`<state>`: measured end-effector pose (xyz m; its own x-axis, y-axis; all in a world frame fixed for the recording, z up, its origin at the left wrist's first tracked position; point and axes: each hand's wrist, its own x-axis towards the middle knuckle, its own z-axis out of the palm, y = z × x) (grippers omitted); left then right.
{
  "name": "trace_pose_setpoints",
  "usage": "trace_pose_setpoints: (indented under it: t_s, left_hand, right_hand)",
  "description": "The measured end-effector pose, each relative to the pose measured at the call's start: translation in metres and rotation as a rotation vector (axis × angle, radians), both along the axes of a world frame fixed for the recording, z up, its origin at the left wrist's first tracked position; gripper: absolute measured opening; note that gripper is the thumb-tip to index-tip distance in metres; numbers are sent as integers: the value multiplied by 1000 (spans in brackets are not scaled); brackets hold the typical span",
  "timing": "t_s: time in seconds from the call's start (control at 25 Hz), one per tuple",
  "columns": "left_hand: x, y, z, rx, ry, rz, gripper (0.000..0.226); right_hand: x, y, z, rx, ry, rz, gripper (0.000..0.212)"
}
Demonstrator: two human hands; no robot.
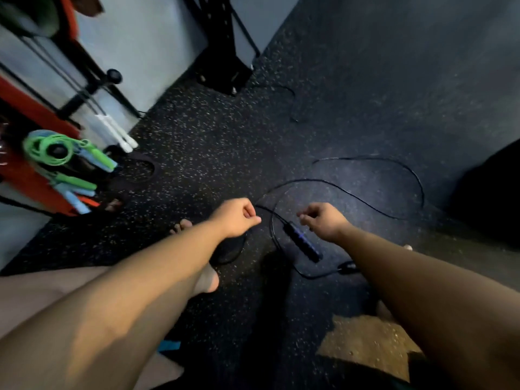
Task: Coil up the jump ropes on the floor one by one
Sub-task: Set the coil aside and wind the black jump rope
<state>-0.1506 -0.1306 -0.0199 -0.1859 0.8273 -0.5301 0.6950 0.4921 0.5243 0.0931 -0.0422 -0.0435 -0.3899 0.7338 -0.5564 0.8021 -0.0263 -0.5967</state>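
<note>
Forearms: two bare forearms reach in from the bottom corners toward the middle of the frame, above a bare knee at lower left.
Left hand (237,218): just left of centre, knuckles up, thumb and forefinger pressed together. Its grip looks closed on the thin black cord, which leaves the fingertips toward the right. Dark loops show under the wrist.
Right hand (323,220): just right of centre, above the handle, with fingers loosely curled. Whether its grip holds any cord I cannot tell.
Jump rope (365,202): black, lying on the floor from centre to centre right. Its cord swings out in two wide loops toward the right edge and runs back in between the hands.
Handle (302,243): black and slanted, between and just below the two hands, with the cord entering its upper left end.
Second handle (347,267): dark, lower right of the first, partly hidden by the right forearm.
Foot (208,280): bare, on the floor under the left forearm.
Floor (225,136): dark speckled rubber, with a tan patch at lower right.
Other cord (292,105): thin and black, in the upper centre, well apart from the hands.
Rack (17,170): red and black, at the left edge, carrying coiled green ropes (53,149) with green and blue handles.
White handles (118,133): a pair just right of the rack, near the pale wall.
Black frame (222,71): upper centre, with its base on the floor against the wall.
</note>
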Motion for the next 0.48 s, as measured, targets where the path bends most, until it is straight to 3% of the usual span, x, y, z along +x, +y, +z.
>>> trace_pose_setpoints:
  t_s: [0.2,0.36,0.48]
  left_hand:
    - [42,17,-72,-151,-65,-19,24]
    - [51,25,-111,-265,-83,24,25]
    - [59,23,-128,-343,-78,11,26]
  right_hand:
    - [18,3,-78,-116,-143,30,26]
    - [18,-1,-126,-202,-258,45,68]
    - [20,-4,-153,-165,-342,123,76]
